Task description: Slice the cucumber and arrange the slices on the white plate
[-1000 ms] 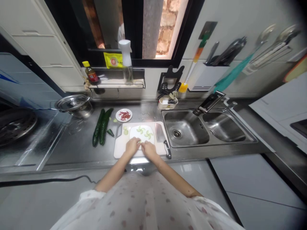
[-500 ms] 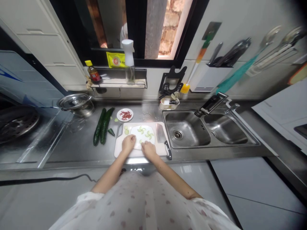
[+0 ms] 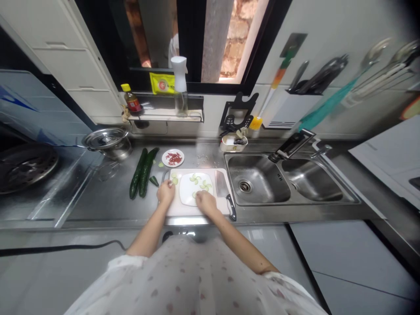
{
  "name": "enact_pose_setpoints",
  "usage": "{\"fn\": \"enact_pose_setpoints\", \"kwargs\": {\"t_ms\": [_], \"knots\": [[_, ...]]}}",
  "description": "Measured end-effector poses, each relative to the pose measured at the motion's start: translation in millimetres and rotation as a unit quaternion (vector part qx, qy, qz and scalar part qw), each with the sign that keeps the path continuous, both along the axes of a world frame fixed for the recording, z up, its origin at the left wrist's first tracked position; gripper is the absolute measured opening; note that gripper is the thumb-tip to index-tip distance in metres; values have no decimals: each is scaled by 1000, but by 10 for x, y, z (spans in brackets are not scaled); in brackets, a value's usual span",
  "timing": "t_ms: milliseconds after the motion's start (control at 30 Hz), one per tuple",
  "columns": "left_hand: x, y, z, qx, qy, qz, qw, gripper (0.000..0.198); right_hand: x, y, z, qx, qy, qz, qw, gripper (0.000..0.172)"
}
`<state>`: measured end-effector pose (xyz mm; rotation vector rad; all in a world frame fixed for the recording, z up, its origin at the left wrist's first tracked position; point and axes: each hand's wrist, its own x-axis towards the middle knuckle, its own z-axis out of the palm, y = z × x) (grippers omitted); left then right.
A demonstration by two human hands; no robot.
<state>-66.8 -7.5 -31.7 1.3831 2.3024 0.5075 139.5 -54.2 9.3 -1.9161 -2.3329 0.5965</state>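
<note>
A white square plate (image 3: pixel 188 197) rests on the pale cutting board (image 3: pixel 175 210), with thin green cucumber slices (image 3: pixel 205 184) fanned into two pinwheels on it. My right hand (image 3: pixel 206 203) is over the plate's lower right part, its fingers closed at a small cucumber slice on the plate. To the plate's left, my left hand (image 3: pixel 166 193) is closed beside a few loose slices on the board; whatever its fingertips hold is too small to make out. A cleaver (image 3: pixel 222 183) with a black handle lies along the board's right side.
Two whole cucumbers (image 3: pixel 142 175) and a cut cucumber end (image 3: pixel 153 180) lie left of the board. Behind it is a small plate (image 3: pixel 173 158) of chopped red pieces. A double sink (image 3: pixel 259 179) is on the right, a lidded steel pot (image 3: pixel 108 142) on the left.
My left hand has moved left, from the plate's edge to the loose slices at the board's left side. My right hand stays at the plate's lower part. The view has shifted slightly.
</note>
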Motion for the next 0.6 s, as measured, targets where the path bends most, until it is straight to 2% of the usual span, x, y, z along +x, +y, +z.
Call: {"fn": "enact_pose_setpoints", "kwargs": {"t_ms": [333,600], "knots": [[46,201,-71,-53,63,-10,997,41,100,-94,-62,35,115,-38,992,25],[56,182,-73,-29,53,-14,998,41,148,-163,-78,31,126,-52,990,26]]}}
